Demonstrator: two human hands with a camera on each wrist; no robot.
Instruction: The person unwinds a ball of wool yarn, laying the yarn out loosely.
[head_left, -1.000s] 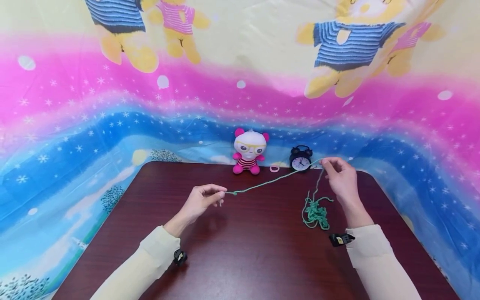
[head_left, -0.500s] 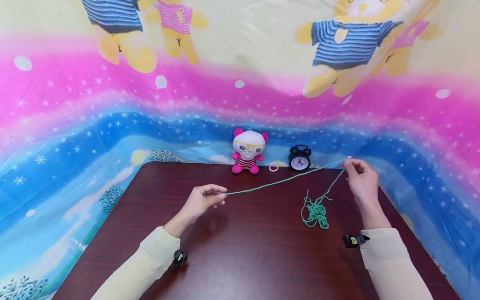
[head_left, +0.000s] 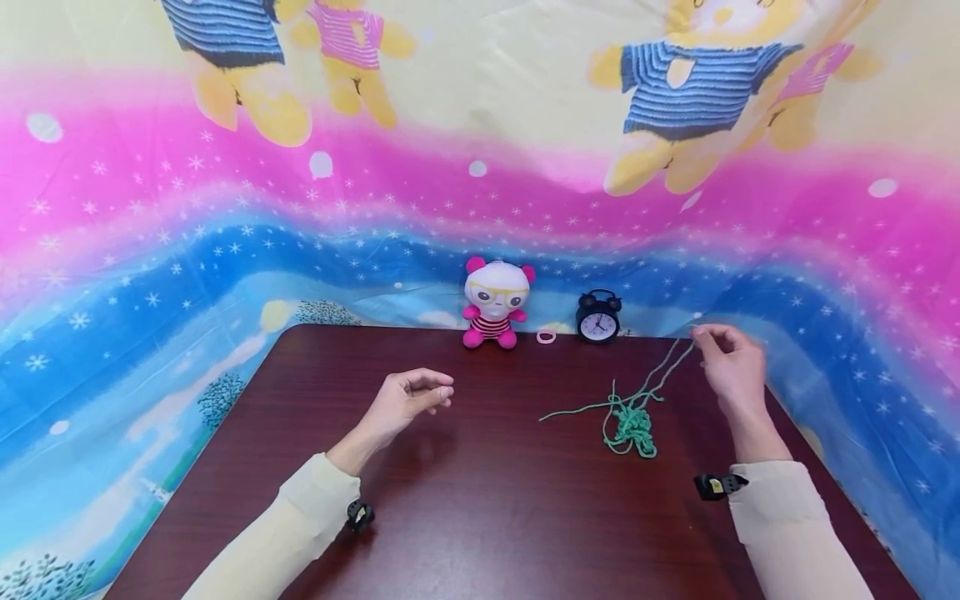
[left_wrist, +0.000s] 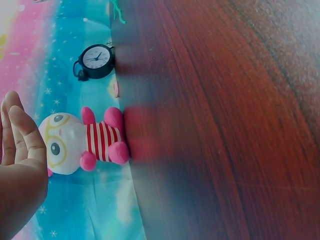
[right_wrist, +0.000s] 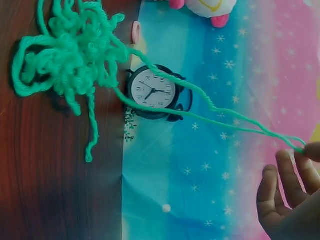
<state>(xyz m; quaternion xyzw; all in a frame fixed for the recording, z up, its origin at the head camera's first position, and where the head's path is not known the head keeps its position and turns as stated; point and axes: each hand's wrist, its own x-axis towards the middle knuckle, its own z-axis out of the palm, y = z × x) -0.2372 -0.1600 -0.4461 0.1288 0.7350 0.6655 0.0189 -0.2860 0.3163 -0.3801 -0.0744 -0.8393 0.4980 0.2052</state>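
A tangled clump of green yarn (head_left: 633,429) lies on the dark wooden table (head_left: 480,500), right of the middle. My right hand (head_left: 735,367) pinches a strand of it between thumb and fingertip, above and right of the clump. From that pinch two lengths of yarn run back down to the tangle, plain in the right wrist view. One loose end stretches left from the clump. At left, my left hand (head_left: 408,404) hovers over the table with relaxed fingers and holds nothing; no yarn touches it in the left wrist view.
Along the table's back edge sit a pink and white panda plush (head_left: 495,304), a small pink ring (head_left: 546,337) and a black twin-bell alarm clock (head_left: 597,317). A printed cloth (head_left: 262,250) hangs behind and around the table.
The yarn stretched between the hands has come out of my left hand, and its end has dropped toward the clump. My right hand has moved right, still pinching yarn. The left arm stays put.
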